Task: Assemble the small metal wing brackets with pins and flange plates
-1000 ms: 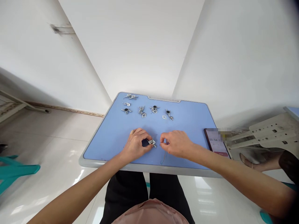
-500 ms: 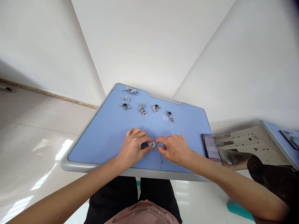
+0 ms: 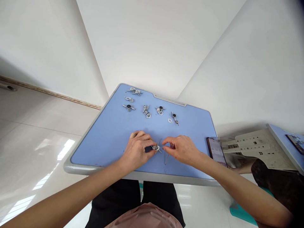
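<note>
My left hand (image 3: 140, 147) pinches a small metal fitting (image 3: 156, 148) between thumb and fingers, just above the blue tabletop. The fitting has a flat flange and thin stems; fingertips hide its left end. To its right is my right hand (image 3: 181, 148), thumb and index finger apart and clear of the fitting. The curled fingers of that hand hold a thin screwdriver (image 3: 167, 159), whose slim shaft points down toward the table's front edge. Its handle is mostly hidden in the palm.
Similar metal fittings (image 3: 128, 107) lie in several groups across the back of the blue table (image 3: 106, 136). A loose flange plate (image 3: 170, 120) lies near the right group. A phone (image 3: 216, 152) rests at the right edge. Beyond is another person's arm (image 3: 244, 168).
My right thumb and index finger have drawn back to the right, away from the fitting. My left hand keeps its pinch on it. The view has shifted slightly.
</note>
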### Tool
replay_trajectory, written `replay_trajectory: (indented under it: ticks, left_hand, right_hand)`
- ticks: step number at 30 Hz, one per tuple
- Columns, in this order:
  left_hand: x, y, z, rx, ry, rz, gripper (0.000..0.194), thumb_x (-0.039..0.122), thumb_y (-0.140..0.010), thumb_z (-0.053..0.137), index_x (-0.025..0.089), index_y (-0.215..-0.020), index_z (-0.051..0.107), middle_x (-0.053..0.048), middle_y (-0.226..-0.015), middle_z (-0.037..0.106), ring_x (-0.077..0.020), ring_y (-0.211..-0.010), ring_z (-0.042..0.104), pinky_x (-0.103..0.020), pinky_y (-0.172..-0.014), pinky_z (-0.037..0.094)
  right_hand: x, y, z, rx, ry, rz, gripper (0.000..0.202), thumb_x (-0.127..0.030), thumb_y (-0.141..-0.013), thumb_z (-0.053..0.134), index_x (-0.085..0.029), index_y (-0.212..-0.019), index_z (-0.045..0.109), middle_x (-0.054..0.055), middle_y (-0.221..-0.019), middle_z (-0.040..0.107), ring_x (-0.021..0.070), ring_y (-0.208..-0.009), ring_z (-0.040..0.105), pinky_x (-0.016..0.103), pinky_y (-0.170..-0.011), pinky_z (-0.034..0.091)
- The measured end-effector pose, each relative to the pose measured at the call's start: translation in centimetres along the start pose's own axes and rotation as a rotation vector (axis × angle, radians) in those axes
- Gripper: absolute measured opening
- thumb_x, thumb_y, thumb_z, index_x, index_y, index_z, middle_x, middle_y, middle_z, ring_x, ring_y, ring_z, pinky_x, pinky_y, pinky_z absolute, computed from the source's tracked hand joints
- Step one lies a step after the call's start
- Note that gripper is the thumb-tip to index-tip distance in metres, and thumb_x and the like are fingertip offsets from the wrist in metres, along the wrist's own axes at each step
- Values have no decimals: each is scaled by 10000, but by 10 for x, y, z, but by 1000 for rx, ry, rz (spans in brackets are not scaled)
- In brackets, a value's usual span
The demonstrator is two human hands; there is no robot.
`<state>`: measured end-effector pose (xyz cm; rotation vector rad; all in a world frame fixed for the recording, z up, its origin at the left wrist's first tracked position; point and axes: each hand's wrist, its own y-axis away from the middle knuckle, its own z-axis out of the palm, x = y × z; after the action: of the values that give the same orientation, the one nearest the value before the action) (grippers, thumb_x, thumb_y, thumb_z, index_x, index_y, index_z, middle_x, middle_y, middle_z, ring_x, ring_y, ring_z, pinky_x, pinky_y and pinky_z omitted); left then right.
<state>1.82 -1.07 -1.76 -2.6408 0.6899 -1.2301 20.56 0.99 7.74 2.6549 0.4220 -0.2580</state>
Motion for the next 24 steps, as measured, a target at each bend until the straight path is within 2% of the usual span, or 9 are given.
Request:
replay_trajectory:
  ticks: [2, 7, 11, 19, 24]
  left_hand:
    - [-1, 0, 1, -11, 4, 6, 107, 252, -766, 775, 273, -866, 744, 19, -793, 684, -189, -832, 544, -424, -906, 346]
    - [-4, 0, 1, -28, -2, -12, 160, 272, -722, 826, 318, -863, 767, 16, -845, 680, -203, -892, 536, -419, -888, 345]
    - [-5, -1, 2, -32, -5, -28, 139, 299, -724, 822, 323, -852, 774, 8, -852, 678, -208, -899, 530, -420, -870, 351]
    - [-5, -1, 2, -41, 19, -31, 94, 286, -730, 813, 337, -796, 770, 16, -856, 670, -204, -915, 529, -431, -891, 351]
    - [-3, -2, 1, -46, 19, -52, 99, 289, -721, 817, 332, -800, 775, 14, -853, 669, -213, -927, 532, -429, -883, 347]
  right_hand:
    - [0, -4, 1, 5, -25, -6, 228, -327, -876, 548, -309, -1009, 733, -50, -666, 675, 124, -629, 573, 249, -599, 324]
    - [-9, -15, -1, -33, -27, -15, 220, -282, -861, 524, -292, -883, 743, -48, -709, 692, 120, -653, 574, 247, -592, 327]
    - [-10, -18, -5, -42, 21, 36, 201, -327, -854, 551, -274, -851, 744, -29, -769, 720, 136, -692, 599, 255, -601, 343]
    - [-9, -25, -5, -87, -54, -114, 190, -244, -814, 550, -246, -809, 740, -46, -637, 651, 103, -598, 529, 235, -581, 309]
    - [-4, -21, -5, -92, -84, -52, 201, -319, -840, 556, -259, -836, 748, -39, -715, 696, 115, -656, 575, 236, -597, 330]
